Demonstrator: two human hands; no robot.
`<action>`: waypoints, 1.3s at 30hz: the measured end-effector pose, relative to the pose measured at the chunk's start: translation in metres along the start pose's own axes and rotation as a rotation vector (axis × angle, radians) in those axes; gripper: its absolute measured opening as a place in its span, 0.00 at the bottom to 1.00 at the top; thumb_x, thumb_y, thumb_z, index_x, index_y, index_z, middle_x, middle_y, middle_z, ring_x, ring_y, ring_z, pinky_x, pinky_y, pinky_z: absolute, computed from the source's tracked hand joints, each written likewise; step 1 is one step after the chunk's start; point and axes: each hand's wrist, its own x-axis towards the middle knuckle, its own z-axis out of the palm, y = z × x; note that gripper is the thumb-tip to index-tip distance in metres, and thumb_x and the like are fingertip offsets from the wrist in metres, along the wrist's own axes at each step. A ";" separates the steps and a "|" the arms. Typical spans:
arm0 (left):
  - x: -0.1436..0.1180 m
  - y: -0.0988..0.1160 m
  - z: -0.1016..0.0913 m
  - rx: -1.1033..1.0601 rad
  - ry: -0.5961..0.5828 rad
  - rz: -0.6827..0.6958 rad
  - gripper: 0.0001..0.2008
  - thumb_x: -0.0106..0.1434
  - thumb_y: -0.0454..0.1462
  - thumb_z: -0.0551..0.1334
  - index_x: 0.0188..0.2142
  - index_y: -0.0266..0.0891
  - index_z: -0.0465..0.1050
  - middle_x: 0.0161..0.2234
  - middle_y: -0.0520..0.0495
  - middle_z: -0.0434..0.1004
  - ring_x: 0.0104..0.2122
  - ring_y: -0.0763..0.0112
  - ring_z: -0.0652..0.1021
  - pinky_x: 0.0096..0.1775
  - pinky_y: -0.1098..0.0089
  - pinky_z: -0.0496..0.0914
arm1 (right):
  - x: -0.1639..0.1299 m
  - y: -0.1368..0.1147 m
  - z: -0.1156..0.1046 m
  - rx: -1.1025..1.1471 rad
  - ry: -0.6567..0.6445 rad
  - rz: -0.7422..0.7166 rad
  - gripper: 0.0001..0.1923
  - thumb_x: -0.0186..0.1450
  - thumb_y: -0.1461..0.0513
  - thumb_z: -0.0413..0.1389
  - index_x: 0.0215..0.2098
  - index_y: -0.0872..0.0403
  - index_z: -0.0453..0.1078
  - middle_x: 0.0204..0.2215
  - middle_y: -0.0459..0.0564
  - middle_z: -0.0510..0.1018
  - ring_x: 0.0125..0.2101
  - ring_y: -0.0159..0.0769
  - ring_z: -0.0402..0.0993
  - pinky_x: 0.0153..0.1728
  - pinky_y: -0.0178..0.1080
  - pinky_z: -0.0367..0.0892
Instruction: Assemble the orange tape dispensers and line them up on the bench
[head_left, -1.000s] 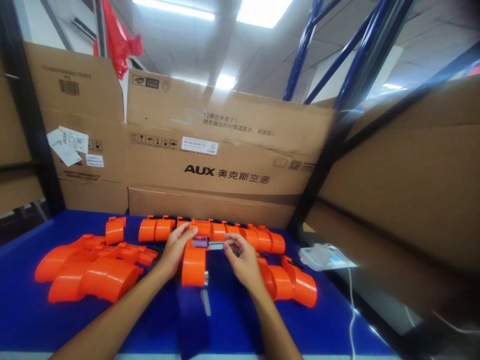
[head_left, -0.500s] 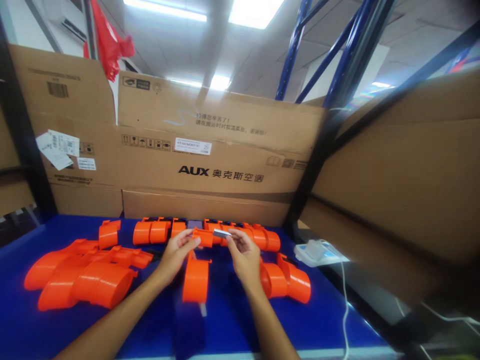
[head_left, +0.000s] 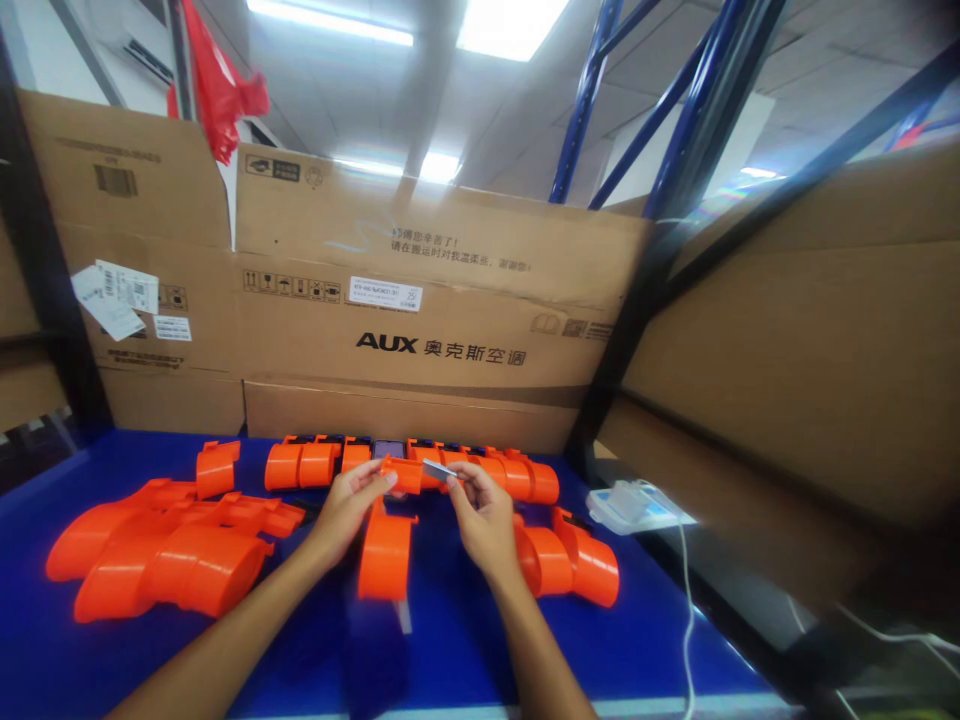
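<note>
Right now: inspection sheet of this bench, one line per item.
Surface: blue table top, bare toward the near edge.
Job's things: orange plastic piece and small grey strip, raised between the hands.
Clutter: pile of orange shells at left, row of orange pieces at the back, two more at right.
Grippers: left hand pinches the orange piece's top; right hand pinches the strip.
Cables: white cable runs down from a white device.
Surroundings: cardboard boxes, blue rack posts.
</note>
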 end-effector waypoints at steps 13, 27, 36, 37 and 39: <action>0.002 0.001 -0.005 0.068 -0.089 -0.012 0.16 0.55 0.43 0.70 0.41 0.36 0.81 0.30 0.44 0.83 0.26 0.66 0.78 0.32 0.69 0.70 | -0.003 0.000 0.002 -0.007 -0.084 -0.012 0.17 0.65 0.52 0.56 0.47 0.53 0.71 0.36 0.52 0.79 0.36 0.41 0.76 0.40 0.41 0.72; -0.001 -0.007 0.000 0.204 -0.156 0.041 0.13 0.55 0.42 0.70 0.38 0.37 0.81 0.30 0.43 0.83 0.34 0.60 0.80 0.39 0.66 0.70 | -0.007 -0.004 0.004 -0.070 -0.083 -0.012 0.16 0.64 0.51 0.57 0.44 0.52 0.75 0.33 0.52 0.81 0.33 0.43 0.78 0.35 0.41 0.74; 0.005 -0.005 -0.005 0.106 -0.062 0.033 0.22 0.55 0.43 0.71 0.48 0.35 0.78 0.36 0.41 0.84 0.37 0.59 0.81 0.45 0.63 0.71 | -0.005 -0.012 0.006 0.086 -0.028 0.076 0.19 0.62 0.52 0.60 0.47 0.53 0.77 0.37 0.52 0.83 0.35 0.43 0.79 0.35 0.42 0.74; 0.005 -0.004 -0.005 0.095 -0.061 0.029 0.23 0.55 0.43 0.71 0.48 0.35 0.78 0.36 0.40 0.84 0.37 0.59 0.81 0.45 0.62 0.71 | -0.005 -0.012 0.005 0.081 -0.035 0.091 0.19 0.62 0.52 0.60 0.47 0.53 0.78 0.34 0.51 0.83 0.32 0.41 0.78 0.31 0.40 0.73; 0.004 -0.004 -0.004 0.069 -0.052 0.019 0.24 0.54 0.43 0.71 0.49 0.35 0.77 0.36 0.40 0.84 0.37 0.58 0.82 0.45 0.62 0.72 | -0.005 -0.013 0.003 0.088 -0.041 0.113 0.20 0.62 0.52 0.60 0.48 0.53 0.77 0.28 0.49 0.82 0.26 0.37 0.75 0.26 0.38 0.71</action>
